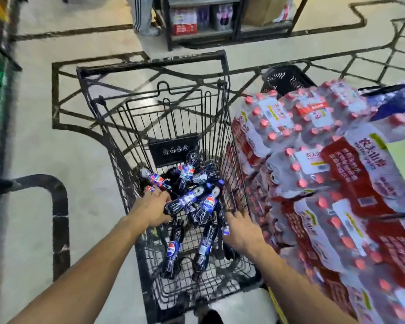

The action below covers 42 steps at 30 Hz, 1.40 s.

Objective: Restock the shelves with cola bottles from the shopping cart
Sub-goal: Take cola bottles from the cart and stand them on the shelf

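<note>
We are at the picking-up step: both arms reach down into the shopping cart [150,64], where the cola bottles [192,202] lie jumbled on the wire bottom, towards the far end and middle of the basket. None has left the cart yet, so the restocking of this load is hardly begun, as we judge it.

Our left hand [153,208] lies on the near end of one bottle on the left of the heap. Its fingers [158,195] reach over the bottles, but the blur keeps us from telling whether they have closed on one. Our right hand [242,232] hovers just beside a bottle at the cart's right wall, its fingers [235,215] apart and holding nothing.

Next, each hand needs a firm hold round a bottle's body. The bottles cross one another, so lifting the top ones first should keep the rest from rolling. Stacked packs of water [313,160] crowd the cart's right side, leaving our right arm little room. Shelves [201,36] stand well apart, beyond the cart, so a turn and a carry will likely follow.
</note>
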Each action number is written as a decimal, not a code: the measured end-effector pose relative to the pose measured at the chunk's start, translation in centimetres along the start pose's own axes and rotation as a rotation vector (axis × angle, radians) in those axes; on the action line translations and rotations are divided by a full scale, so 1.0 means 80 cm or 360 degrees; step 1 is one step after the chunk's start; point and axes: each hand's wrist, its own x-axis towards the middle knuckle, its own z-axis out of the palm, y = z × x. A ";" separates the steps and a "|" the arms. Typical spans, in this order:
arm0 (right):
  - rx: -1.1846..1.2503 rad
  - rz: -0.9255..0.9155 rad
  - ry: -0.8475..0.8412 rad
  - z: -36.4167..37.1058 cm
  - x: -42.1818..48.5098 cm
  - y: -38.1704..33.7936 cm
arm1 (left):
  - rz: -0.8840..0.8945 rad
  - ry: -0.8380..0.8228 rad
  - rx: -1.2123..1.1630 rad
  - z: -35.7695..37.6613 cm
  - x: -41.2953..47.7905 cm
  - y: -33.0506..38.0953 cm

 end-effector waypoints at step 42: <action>0.1859 0.0884 0.0024 0.168 0.301 -0.006 | -0.0426 -0.0147 -0.0777 0.196 0.221 0.030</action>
